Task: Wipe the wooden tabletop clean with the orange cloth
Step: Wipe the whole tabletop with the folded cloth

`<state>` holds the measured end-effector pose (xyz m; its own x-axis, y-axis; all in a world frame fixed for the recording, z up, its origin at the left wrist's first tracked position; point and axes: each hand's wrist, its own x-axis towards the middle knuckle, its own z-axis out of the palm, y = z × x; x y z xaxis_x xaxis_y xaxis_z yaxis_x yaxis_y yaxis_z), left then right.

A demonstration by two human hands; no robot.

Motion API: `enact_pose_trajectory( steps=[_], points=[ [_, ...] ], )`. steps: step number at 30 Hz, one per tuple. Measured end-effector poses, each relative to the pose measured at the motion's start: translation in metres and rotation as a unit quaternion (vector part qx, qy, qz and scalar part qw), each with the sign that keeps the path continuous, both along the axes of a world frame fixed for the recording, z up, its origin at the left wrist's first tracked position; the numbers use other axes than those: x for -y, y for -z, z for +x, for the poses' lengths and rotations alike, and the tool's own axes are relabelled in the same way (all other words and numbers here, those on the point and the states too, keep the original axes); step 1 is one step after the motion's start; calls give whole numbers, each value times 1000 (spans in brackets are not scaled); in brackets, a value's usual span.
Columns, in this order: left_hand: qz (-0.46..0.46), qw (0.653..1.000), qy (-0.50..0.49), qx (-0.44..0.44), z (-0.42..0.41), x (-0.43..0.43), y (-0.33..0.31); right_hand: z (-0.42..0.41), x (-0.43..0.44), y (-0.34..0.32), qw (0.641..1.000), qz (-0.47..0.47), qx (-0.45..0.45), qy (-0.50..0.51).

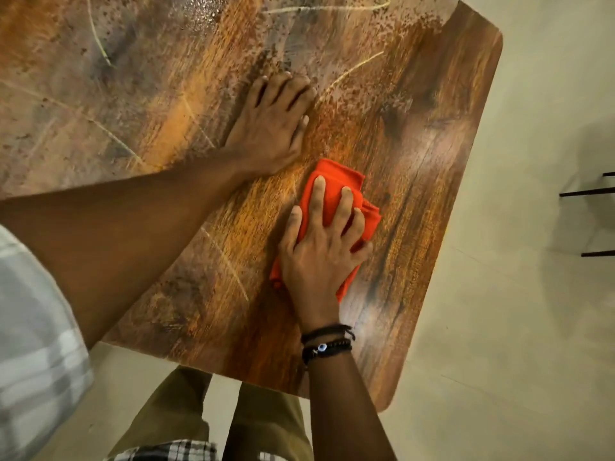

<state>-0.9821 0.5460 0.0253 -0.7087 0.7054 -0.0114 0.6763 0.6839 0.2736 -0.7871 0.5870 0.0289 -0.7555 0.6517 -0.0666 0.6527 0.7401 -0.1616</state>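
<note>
While the right hand [324,247] presses flat with spread fingers on the folded orange cloth [332,207], the cloth lies on the wooden tabletop [416,194] beneath that palm. Black bracelets [327,344] ring the wrist. Just beyond, the left hand [269,128] rests open, palm down, on a dusty grey film [100,78].

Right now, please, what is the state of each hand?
Left hand: open, flat on the wooden tabletop, holding nothing.
Right hand: fingers spread, pressing the orange cloth onto the tabletop.
</note>
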Motion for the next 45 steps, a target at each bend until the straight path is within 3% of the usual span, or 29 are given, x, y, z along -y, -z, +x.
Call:
enact_pose_trajectory(
  steps=[12,18,29,38,45],
  points=[
    [-15,1000,-2,-1,-2,-1,4,-181,-129,3,999,-29,-17,36],
    [-16,1000,3,2,-1,0,1,-162,-115,5,1000,-7,-7,8],
    [-4,1000,6,4,-1,2,3,-20,8,8,998,1,-12,-61],
    [5,1000,1,-11,-2,2,6,-121,-93,6,999,-23,-24,3],
    [9,1000,-4,-9,-2,-1,10,-193,-158,3,999,-31,-8,-11]
  ],
)
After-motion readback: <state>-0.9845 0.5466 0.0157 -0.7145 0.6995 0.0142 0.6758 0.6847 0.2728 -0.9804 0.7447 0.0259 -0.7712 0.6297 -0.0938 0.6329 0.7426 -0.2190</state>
